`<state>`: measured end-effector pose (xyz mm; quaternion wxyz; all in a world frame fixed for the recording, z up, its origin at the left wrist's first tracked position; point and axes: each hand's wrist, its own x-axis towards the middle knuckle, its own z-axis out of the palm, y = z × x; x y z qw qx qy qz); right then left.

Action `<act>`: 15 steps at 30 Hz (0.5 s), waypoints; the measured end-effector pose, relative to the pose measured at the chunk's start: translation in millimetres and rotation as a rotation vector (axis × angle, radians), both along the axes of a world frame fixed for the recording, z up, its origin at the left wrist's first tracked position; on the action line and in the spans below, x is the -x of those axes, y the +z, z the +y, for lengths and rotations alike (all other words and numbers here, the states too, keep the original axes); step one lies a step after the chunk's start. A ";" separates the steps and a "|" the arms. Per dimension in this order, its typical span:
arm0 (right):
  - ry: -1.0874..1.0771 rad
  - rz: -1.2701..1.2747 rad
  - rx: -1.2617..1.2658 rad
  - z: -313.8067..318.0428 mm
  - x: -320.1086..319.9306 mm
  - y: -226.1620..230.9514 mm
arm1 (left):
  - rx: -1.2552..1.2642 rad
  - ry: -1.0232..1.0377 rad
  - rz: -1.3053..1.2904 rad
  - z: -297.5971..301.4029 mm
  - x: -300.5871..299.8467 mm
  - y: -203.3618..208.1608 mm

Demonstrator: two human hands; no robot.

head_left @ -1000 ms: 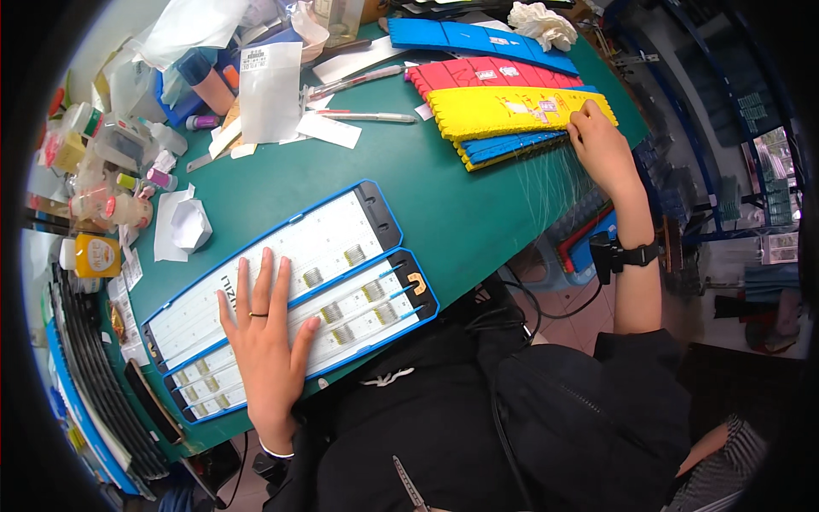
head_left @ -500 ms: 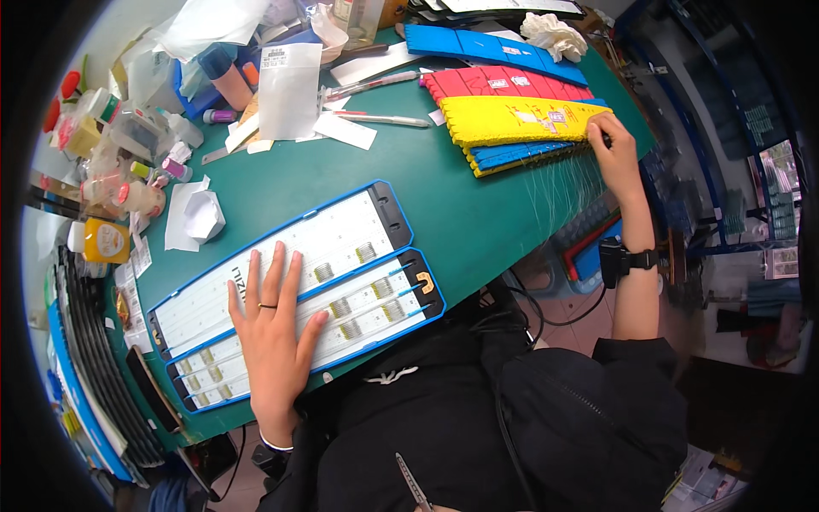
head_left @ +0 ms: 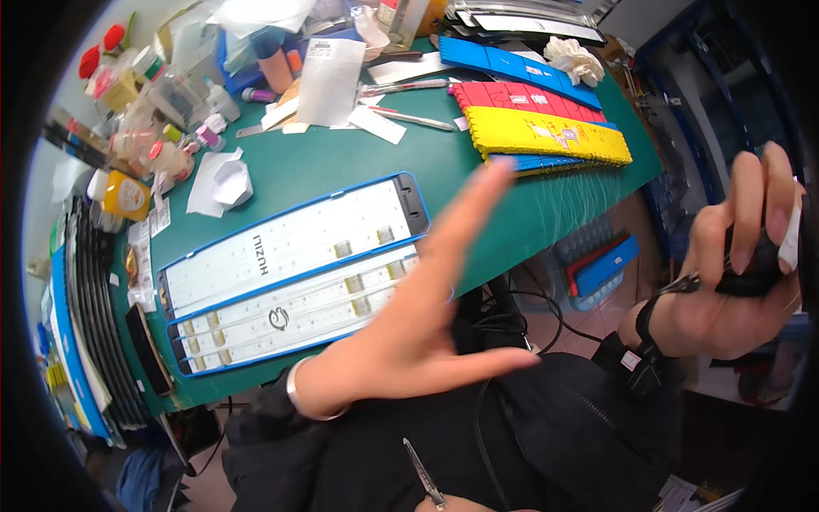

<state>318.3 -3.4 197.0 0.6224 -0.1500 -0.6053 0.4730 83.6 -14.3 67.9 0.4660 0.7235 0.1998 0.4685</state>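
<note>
A long, blue-edged case (head_left: 294,224) lies unfolded on the green table, its two white ruled panels carrying small yellowish spring-like coils and fine clear lines. Above its right end hangs my left hand (head_left: 418,316), slightly blurred, with forefinger and thumb stretched apart and nothing in it. My right hand (head_left: 725,247) is raised off the table's right side, fingers curled around something dark with a pale edge that I cannot make out. On the table's right lies a stack of foam strips: yellow (head_left: 546,136), red (head_left: 529,101) and blue (head_left: 520,68). Fine clear threads hang from the stack's near edge.
Bottles, jars and papers crowd the table's far left, near a folded white paper tray (head_left: 230,183). Pens (head_left: 409,118) and a white sheet (head_left: 331,81) lie farther back. A black phone-like slab (head_left: 149,350) sits at the left edge. Cables (head_left: 546,311) hang below the table.
My left hand has lifted off the case and swung right. My right hand has left the yellow strip and come up at the right. The view has shifted slightly.
</note>
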 end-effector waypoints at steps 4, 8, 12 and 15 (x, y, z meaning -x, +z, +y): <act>0.171 0.155 0.173 16.6 34.0 2.6 | 0.009 -0.400 -0.110 -9.3 -46.2 1.8; 0.145 0.059 0.148 51.8 30.7 1.2 | 0.215 -0.445 -0.228 -15.9 13.1 2.0; -0.199 -0.009 0.168 69.9 11.6 -20.1 | 0.280 0.124 -0.325 -45.3 99.8 2.6; -0.140 -0.086 0.262 79.2 19.8 -64.2 | 0.238 0.561 -0.185 -70.5 142.3 -9.8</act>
